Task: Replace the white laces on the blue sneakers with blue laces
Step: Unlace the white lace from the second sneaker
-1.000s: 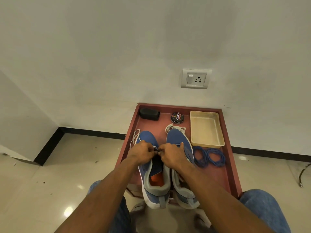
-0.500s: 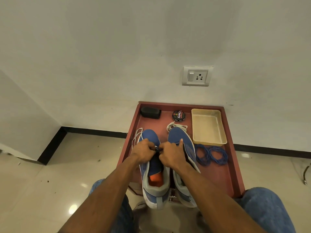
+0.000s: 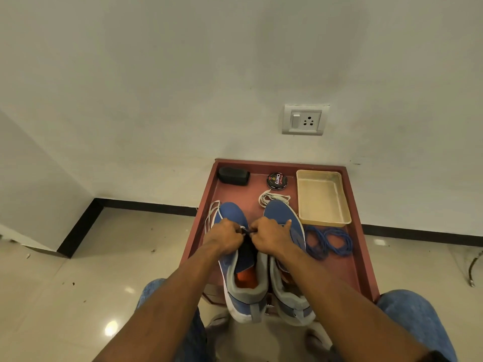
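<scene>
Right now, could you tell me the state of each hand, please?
Left hand: fingers curled, pinching something small at the left sneaker; what exactly cannot be told.
Right hand: likewise curled and pinching there.

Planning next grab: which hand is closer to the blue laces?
Right. Right hand sits just left of the blue laces; left hand is farther left, over the left sneaker.

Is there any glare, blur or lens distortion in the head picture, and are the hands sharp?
Head view: a bright glare spot on the glossy floor; wide-angle bending curves the wall edges; the left hand and right hand over the left sneaker are slightly soft, so what they pinch is unclear.
</scene>
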